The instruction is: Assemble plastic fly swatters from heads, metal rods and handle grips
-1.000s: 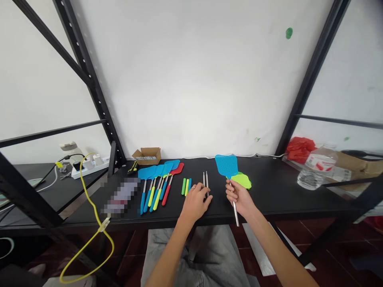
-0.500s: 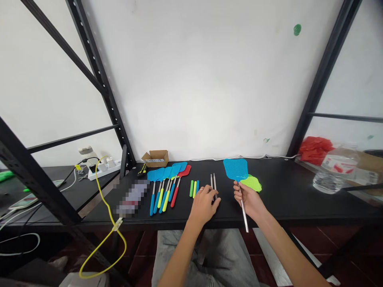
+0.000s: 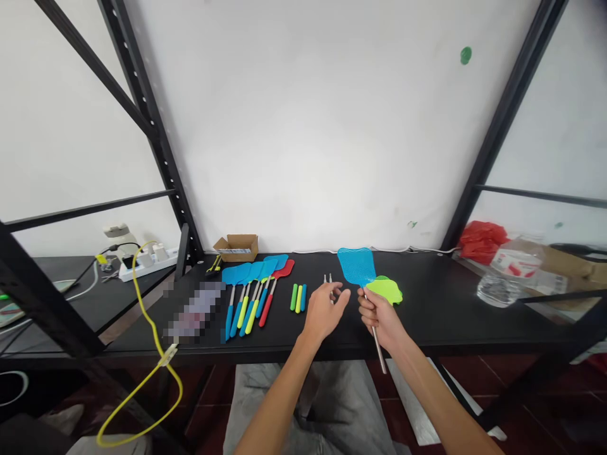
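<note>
I see a seated person in grey trousers at a black table, both bare hands above it. The right hand is closed around the metal shaft of a blue fly swatter, just below its mesh head, which points up toward the white wall; the shaft's bare end slants down past the table's front edge. Behind that hand lie yellow-green swatter heads. The left hand is near it but apart, its thumb spread away from curled fingers; two thin metal rods poke out beyond it, and I cannot tell whether it grips them. Just left of that hand, three short grips, green, yellow and blue, lie side by side. Farther left, swatters with coloured handles lie in an overlapping row, mostly blue-headed, with a red one at its right end. Behind the row stands an open cardboard box.
</note>
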The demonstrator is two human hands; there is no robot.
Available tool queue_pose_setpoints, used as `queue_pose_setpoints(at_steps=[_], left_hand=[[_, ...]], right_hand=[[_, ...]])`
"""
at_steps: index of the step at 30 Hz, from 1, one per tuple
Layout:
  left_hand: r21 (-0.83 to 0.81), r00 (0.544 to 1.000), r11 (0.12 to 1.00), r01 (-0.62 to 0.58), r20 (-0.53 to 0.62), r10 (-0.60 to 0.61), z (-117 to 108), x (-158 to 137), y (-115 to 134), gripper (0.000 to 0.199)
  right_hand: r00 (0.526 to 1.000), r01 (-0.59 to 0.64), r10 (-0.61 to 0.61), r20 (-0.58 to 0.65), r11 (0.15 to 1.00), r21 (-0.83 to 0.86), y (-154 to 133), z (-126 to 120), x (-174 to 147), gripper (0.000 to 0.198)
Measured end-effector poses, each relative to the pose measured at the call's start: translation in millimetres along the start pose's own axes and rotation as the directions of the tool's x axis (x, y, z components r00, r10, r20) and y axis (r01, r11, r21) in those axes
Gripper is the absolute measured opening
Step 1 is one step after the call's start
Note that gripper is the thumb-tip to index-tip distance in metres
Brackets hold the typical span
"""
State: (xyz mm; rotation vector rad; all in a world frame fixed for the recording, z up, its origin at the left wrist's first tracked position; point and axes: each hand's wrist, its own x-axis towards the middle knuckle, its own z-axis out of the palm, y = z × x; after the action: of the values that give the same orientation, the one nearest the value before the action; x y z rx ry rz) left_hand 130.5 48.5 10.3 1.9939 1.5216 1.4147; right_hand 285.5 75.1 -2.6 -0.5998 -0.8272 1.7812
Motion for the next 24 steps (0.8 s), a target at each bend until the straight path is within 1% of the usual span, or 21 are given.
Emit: queue_pose_setpoints(at_steps=[2, 4, 7, 10, 12, 14, 15, 17, 19, 21, 22, 24], left_hand=[[-0.169, 0.995, 0.981, 0.095, 0.027, -0.092, 10, 14, 8, 0.039], [-0.281, 0.988, 0.948, 0.152, 0.028, -0.150, 20, 28, 15, 0.042], [-0.370, 0.980, 0.910, 0.188, 0.013, -0.197, 35, 45, 24, 0.042], [-0.399, 0.971, 0.889, 0.224, 0.012, -0.240, 48, 62, 30, 0.040], [-0.386, 0.957, 0.885, 0.262, -0.014, -0.289, 52, 77, 31, 0.041], [-0.345, 0.933, 0.885, 0.312, -0.064, -0.353, 50, 96, 27, 0.047], [-0.315, 0.923, 0.888, 0.335, -0.083, -0.377, 48, 104, 23, 0.050], [-0.243, 0.919, 0.903, 0.356, -0.085, -0.385, 44, 116, 16, 0.047], [-0.161, 0.932, 0.921, 0.354, -0.016, -0.361, 47, 117, 12, 0.041], [-0.084, 0.940, 0.936, 0.341, 0.063, -0.336, 57, 109, 13, 0.041], [-0.046, 0.939, 0.940, 0.338, 0.086, -0.333, 63, 104, 14, 0.042], [0.023, 0.933, 0.938, 0.347, 0.092, -0.347, 74, 93, 18, 0.039]], right_hand=[[1.000, 0.007, -0.006, 0.018, 0.999, -0.052, 1, 2, -1, 0.030], [1.000, 0.012, -0.011, 0.019, 0.997, -0.082, -1, 3, -1, 0.032], [1.000, 0.019, -0.019, 0.022, 0.999, -0.044, -9, 7, 0, 0.031], [0.998, 0.030, -0.033, 0.047, 0.998, 0.051, -18, 10, -1, 0.029], [0.998, 0.025, -0.030, 0.057, 0.996, 0.081, -24, 10, -4, 0.028], [0.998, 0.022, -0.025, 0.049, 0.998, 0.056, -29, 6, -10, 0.028], [0.999, 0.034, -0.035, 0.035, 0.999, 0.031, -32, 2, -14, 0.028], [0.996, 0.091, -0.091, -0.013, 0.996, -0.009, -40, -7, -20, 0.026], [0.984, 0.159, -0.160, -0.077, 0.987, -0.013, -49, -18, -23, 0.022], [0.972, 0.198, -0.198, -0.127, 0.980, -0.009, -57, -31, -22, 0.023], [0.968, 0.207, -0.206, -0.145, 0.978, -0.013, -59, -37, -21, 0.025], [0.962, 0.217, -0.220, -0.165, 0.976, -0.032, -61, -48, -18, 0.028]])
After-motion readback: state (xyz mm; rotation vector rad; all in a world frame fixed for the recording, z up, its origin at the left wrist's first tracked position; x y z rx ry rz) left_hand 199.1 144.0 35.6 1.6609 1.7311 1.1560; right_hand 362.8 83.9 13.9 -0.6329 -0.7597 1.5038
